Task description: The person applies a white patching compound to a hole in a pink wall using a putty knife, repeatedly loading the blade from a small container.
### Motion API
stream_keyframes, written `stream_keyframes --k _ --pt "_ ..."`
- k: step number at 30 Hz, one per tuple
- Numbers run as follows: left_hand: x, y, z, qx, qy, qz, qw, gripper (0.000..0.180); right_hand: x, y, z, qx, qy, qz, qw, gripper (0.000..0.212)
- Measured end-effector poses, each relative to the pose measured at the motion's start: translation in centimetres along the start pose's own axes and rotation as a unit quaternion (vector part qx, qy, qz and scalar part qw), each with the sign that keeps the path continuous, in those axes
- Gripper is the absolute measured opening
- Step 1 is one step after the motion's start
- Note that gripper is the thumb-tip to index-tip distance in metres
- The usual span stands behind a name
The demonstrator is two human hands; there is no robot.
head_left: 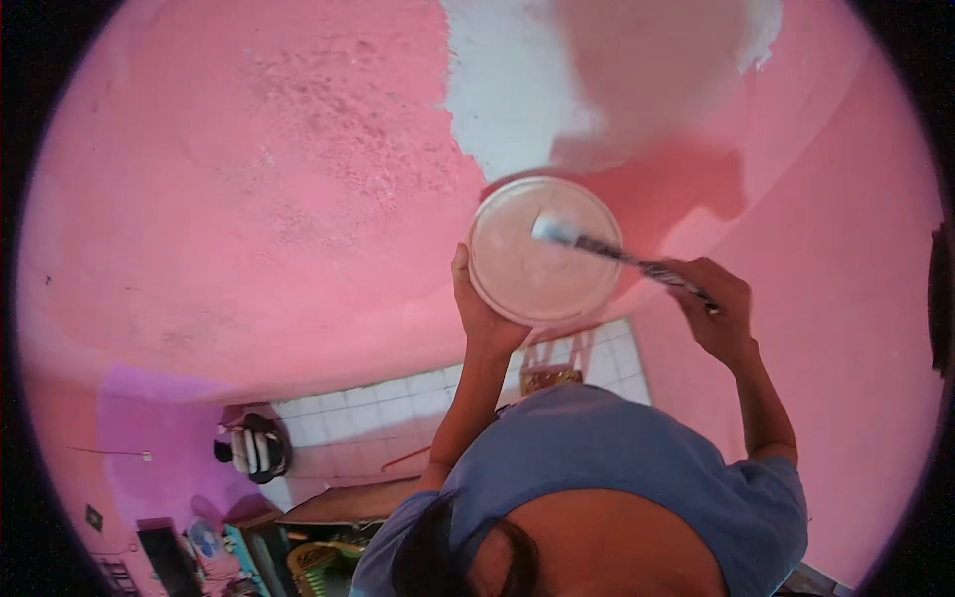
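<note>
My left hand (484,310) is wrapped round the lower left side of a round, pale pinkish-white tub or lid (507,274), holding it up close to the wall; its underside is hidden. In my right hand (724,306) is a paintbrush (617,252) with a dark, patterned handle, its fingers closed round the far end. The white head of the brush lies over the round tub's face and is smeared by motion, so I cannot tell if it touches. Behind them the pink wall (179,209) bears a white painted patch (512,80), with my shadow across part of it.
Rough, flaking paint (338,129) marks the wall at left. Below are a white tiled floor (398,403), a stool-like piece of furniture (550,378) and a dark bundle (261,448). A fan (204,537) and a yellow-green woven chair (316,567) stand lower left.
</note>
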State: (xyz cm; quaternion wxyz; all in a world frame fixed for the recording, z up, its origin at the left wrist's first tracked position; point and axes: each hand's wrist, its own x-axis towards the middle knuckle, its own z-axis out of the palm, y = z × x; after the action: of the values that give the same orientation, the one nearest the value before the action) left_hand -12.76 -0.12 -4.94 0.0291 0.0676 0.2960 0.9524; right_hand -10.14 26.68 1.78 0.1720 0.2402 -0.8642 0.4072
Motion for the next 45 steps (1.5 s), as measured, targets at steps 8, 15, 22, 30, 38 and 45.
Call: stream_keyframes --k 8,15,22,30,38,45 --pt "-0.1 -1.3 -0.4 -0.118 0.091 -0.019 0.989 0.064 -2.7 4.3 1.4 -0.002 -0.011 0.017 1.000 0.030" --pt "0.1 -2.9 -2.3 -0.244 0.008 -0.038 0.969 0.064 -2.6 5.3 0.7 -0.029 -0.034 0.004 0.999 0.030" --pt "-0.2 -3.8 -2.1 -0.228 0.047 -0.033 0.972 0.064 -1.6 5.0 -0.7 -0.002 -0.047 -0.005 0.999 0.028" --pt "-0.9 -3.3 -0.9 -0.248 -0.003 -0.025 0.968 0.064 2.5 4.5 -4.1 -0.065 -0.178 -0.050 0.981 0.021" --pt "-0.1 -2.4 0.8 -0.154 0.053 -0.009 0.987 0.066 7.2 2.1 -6.5 0.076 -0.136 -0.016 0.988 0.016" --pt "0.7 -0.5 3.3 -0.180 -0.001 -0.008 0.984 0.062 14.1 -2.3 -9.6 -0.214 -0.110 -0.231 0.943 0.020"
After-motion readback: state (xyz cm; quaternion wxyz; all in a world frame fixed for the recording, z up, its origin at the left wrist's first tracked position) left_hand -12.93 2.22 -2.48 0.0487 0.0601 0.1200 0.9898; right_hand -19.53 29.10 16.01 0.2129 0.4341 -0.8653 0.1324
